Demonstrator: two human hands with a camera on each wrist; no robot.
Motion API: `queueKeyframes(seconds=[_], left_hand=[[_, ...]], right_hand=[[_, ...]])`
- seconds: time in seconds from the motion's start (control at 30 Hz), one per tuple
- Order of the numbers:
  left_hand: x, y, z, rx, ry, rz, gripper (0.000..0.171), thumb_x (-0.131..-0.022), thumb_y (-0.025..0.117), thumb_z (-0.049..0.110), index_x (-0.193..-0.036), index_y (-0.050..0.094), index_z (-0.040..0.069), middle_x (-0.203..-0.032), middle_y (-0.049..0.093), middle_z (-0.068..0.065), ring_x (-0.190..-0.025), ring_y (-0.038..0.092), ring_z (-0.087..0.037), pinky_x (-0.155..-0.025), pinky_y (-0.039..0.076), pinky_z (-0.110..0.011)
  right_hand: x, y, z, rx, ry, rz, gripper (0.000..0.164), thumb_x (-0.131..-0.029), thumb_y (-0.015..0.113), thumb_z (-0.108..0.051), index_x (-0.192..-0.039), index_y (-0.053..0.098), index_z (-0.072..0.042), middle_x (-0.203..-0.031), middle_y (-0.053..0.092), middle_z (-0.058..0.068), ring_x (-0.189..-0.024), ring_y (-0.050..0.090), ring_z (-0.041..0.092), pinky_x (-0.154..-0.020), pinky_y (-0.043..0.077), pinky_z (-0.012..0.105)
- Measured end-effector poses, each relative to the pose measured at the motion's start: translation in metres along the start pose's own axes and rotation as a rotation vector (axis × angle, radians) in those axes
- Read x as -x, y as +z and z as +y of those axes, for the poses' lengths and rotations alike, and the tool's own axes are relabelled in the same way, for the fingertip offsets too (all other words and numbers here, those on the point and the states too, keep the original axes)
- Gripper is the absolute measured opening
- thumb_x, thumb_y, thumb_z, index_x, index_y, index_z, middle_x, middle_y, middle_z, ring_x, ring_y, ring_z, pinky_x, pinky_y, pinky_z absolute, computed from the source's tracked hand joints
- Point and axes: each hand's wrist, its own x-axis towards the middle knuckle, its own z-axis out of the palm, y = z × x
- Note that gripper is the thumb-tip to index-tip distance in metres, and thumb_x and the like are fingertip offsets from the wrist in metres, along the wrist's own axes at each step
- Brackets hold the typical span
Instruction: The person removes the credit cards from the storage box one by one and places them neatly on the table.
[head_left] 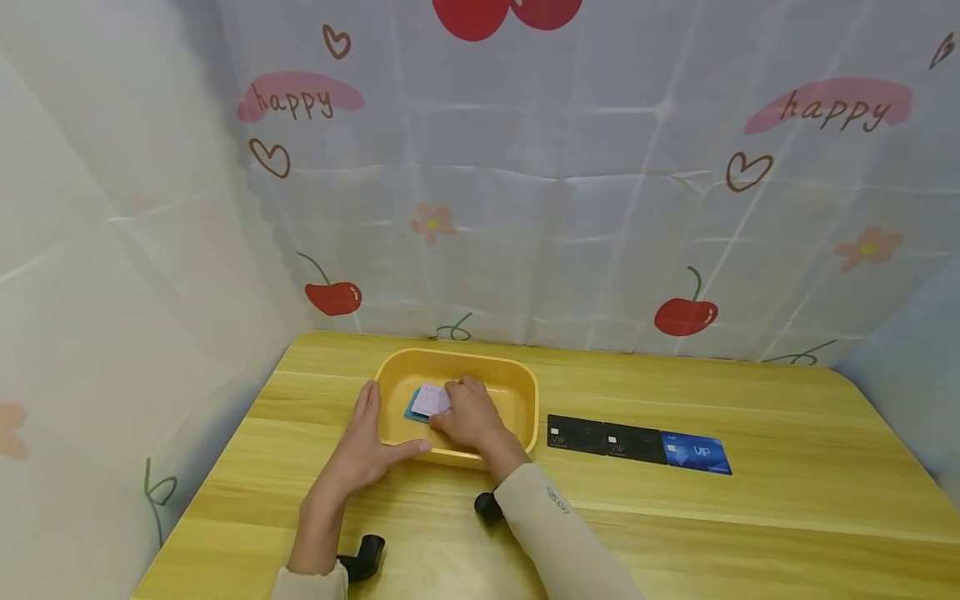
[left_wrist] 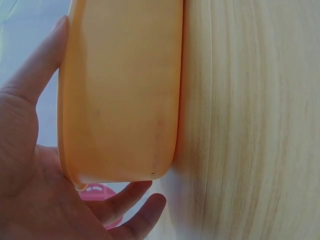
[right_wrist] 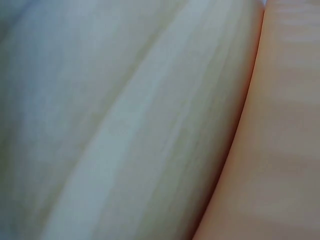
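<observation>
A yellow plastic box [head_left: 516,400] stands on the table, its front wall filling much of the left wrist view. My left hand [head_left: 358,454] grips its front left corner, thumb along the front and fingers round the left end. Inside the box my right hand [head_left: 474,417] pinches a pale lilac card [head_left: 430,400], partly hidden by the fingers. Beneath that card a teal card [head_left: 409,409] shows at the left. Blurred table and an orange surface, probably the box wall, fill the right wrist view, where no fingers appear.
To the right of the box, two black VIP cards [head_left: 576,435] and a blue VIP card [head_left: 697,454] lie in a row on the wooden table [head_left: 810,483]. A printed curtain hangs behind. Part of a pink holed object [left_wrist: 107,194] shows past the box in the left wrist view.
</observation>
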Motion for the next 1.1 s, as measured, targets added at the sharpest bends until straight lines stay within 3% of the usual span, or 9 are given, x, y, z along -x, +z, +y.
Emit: queueKeyframes(seconds=[0.33, 0.67, 0.8, 1.1], left_hand=[[-0.002, 0.001, 0.000, 0.002, 0.003, 0.004, 0.126, -0.079, 0.082, 0.044, -0.156, -0.006, -0.003, -0.162, -0.008, -0.020, -0.147, 0.006, -0.039, -0.115, 0.015, -0.052], [0.000, 0.000, -0.002, -0.005, 0.011, 0.011, 0.125, -0.079, 0.082, 0.044, -0.156, -0.005, -0.002, -0.162, -0.007, -0.021, -0.147, 0.009, -0.041, -0.115, 0.017, -0.054], [0.000, 0.000, -0.001, 0.017, 0.020, 0.013, 0.125, -0.079, 0.083, 0.043, -0.156, -0.004, -0.002, -0.162, -0.006, -0.021, -0.147, 0.009, -0.041, -0.115, 0.017, -0.054], [0.000, 0.000, -0.001, 0.015, -0.003, 0.010, 0.126, -0.078, 0.083, 0.046, -0.156, -0.004, -0.001, -0.163, -0.006, -0.019, -0.147, 0.008, -0.040, -0.115, 0.017, -0.054]], right_hand=[[0.000, -0.003, 0.000, 0.012, -0.026, 0.064, 0.048, -0.081, 0.079, -0.020, -0.118, 0.064, 0.006, -0.110, 0.063, 0.017, -0.101, 0.053, 0.032, -0.090, 0.044, 0.041], [0.009, -0.010, -0.004, -0.123, -0.106, 0.184, 0.056, -0.081, 0.081, -0.022, -0.127, 0.063, 0.005, -0.118, 0.062, 0.018, -0.102, 0.055, 0.032, -0.087, 0.047, 0.043], [0.011, -0.010, -0.005, -0.161, -0.095, 0.212, 0.060, -0.081, 0.081, -0.023, -0.131, 0.061, 0.003, -0.121, 0.062, 0.016, -0.104, 0.055, 0.031, -0.089, 0.046, 0.043], [0.033, -0.029, -0.008, -0.195, -0.124, 0.236, 0.061, -0.082, 0.081, -0.023, -0.133, 0.059, 0.003, -0.128, 0.060, 0.016, -0.115, 0.054, 0.034, -0.097, 0.044, 0.049]])
